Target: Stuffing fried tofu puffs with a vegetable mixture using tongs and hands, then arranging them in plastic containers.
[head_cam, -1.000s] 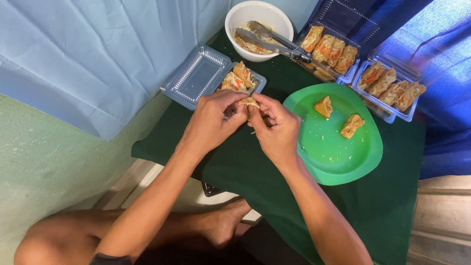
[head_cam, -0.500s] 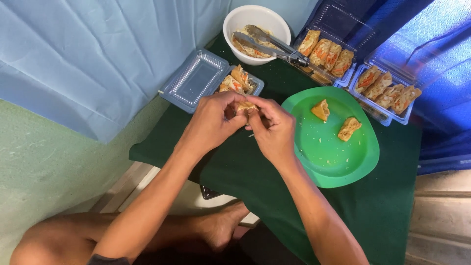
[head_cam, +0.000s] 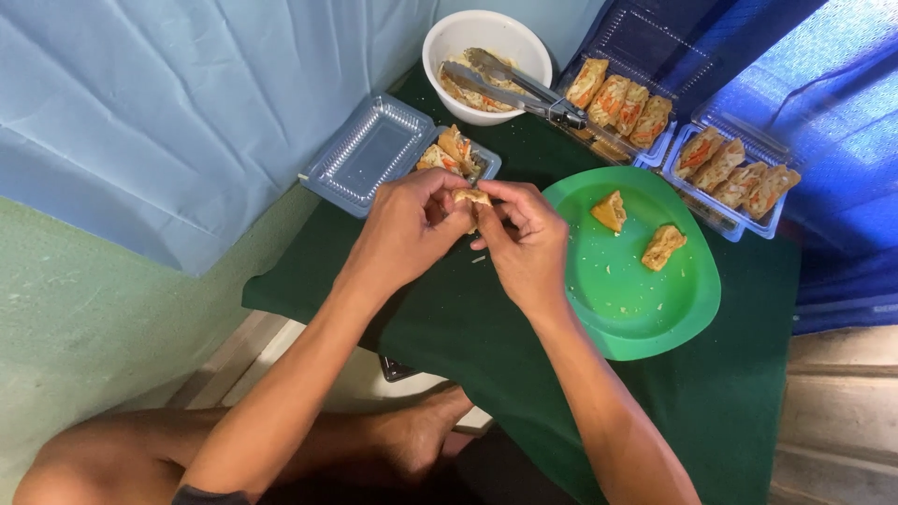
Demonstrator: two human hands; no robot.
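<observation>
My left hand (head_cam: 404,227) and my right hand (head_cam: 527,241) meet over the dark green cloth (head_cam: 468,318), and both pinch one small filled roll (head_cam: 472,197) between the fingertips. Just behind my hands stands an open clear plastic box (head_cam: 374,150) with a couple of rolls (head_cam: 451,151) in its base. To the right lies a green plate (head_cam: 645,299) with two more rolls (head_cam: 610,210) (head_cam: 663,245) on it.
A white bowl (head_cam: 486,42) of filling with metal tongs (head_cam: 524,89) stands at the back. Two clear boxes packed with rolls (head_cam: 617,98) (head_cam: 734,168) sit behind the plate. A pale blue cloth (head_cam: 187,112) hangs left, a blue curtain (head_cam: 832,140) right. My bare leg (head_cam: 187,449) lies below.
My hands have stayed together over the cloth, with the fingers working the roll slightly. Nothing else has moved.
</observation>
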